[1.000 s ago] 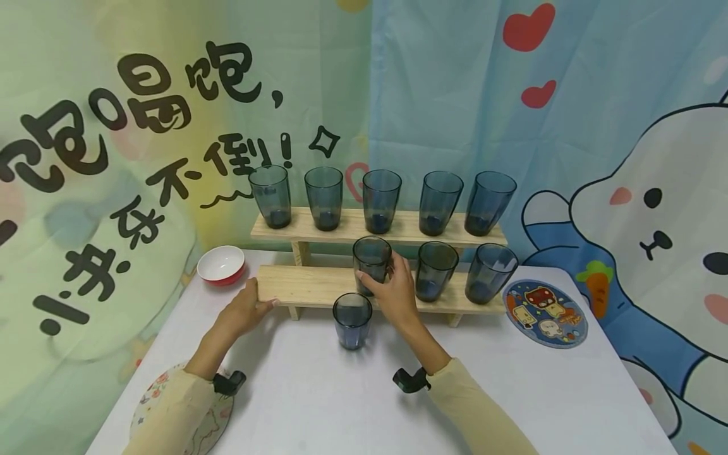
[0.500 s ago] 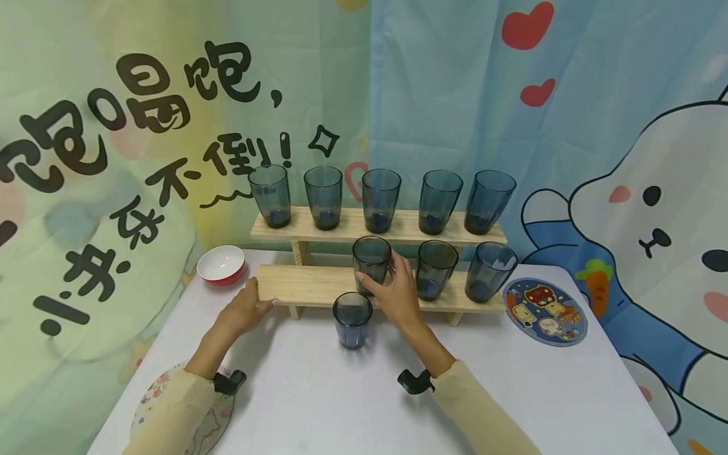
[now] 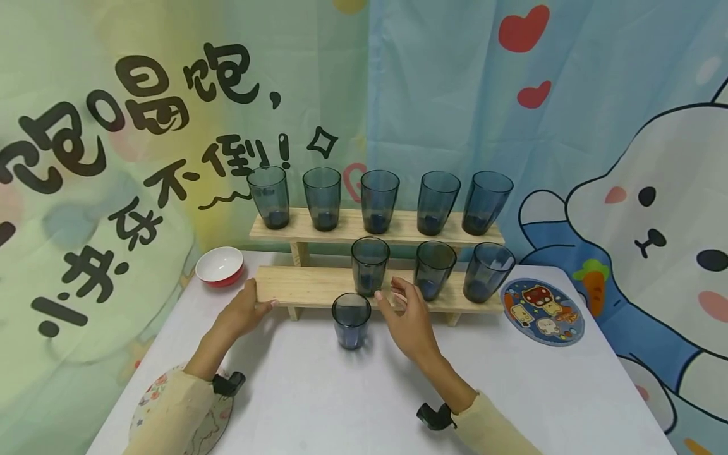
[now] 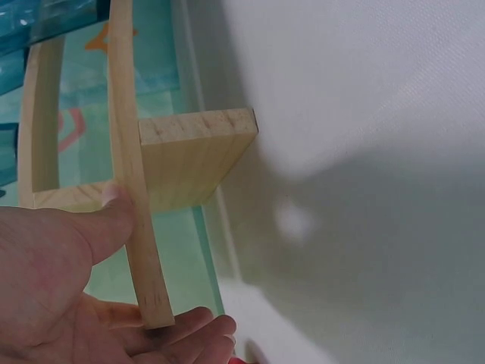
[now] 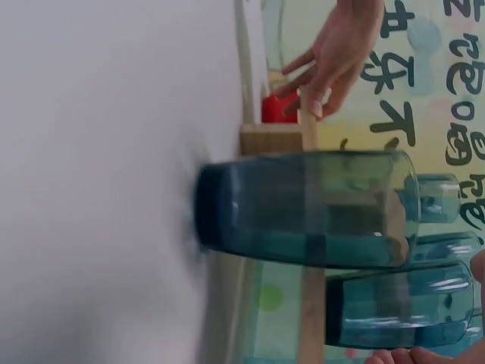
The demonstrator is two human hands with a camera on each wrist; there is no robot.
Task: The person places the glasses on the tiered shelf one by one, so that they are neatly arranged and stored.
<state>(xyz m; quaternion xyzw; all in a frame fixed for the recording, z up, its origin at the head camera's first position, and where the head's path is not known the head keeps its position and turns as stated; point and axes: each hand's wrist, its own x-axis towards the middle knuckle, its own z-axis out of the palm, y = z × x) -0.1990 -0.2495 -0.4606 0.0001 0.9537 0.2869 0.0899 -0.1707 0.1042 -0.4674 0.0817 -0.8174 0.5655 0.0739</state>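
Note:
My left hand (image 3: 241,311) holds the left end of the lower board of a two-tier wooden shelf (image 3: 301,285). In the left wrist view its thumb (image 4: 114,220) lies against the board and its fingers reach past the end. A blue-grey drinking glass (image 3: 370,262) stands upright mid-way along the lower board. Just right of that glass is my right hand (image 3: 411,319), fingers loosely bent and nothing held. Another glass (image 3: 351,322) stands upright on the white table in front of the shelf. It fills the middle of the right wrist view, lying sideways there because the camera is turned.
Several matching glasses (image 3: 379,201) line the upper board, and two more (image 3: 434,270) stand on the lower board's right part. A red-and-white bowl (image 3: 219,265) sits left of the shelf. A round blue mat (image 3: 543,313) lies right, a floral mat (image 3: 213,423) under the left forearm.
My right hand has let go of the glass on the lower board and drawn back to the right and toward me. That glass stays put. The left hand keeps its place.

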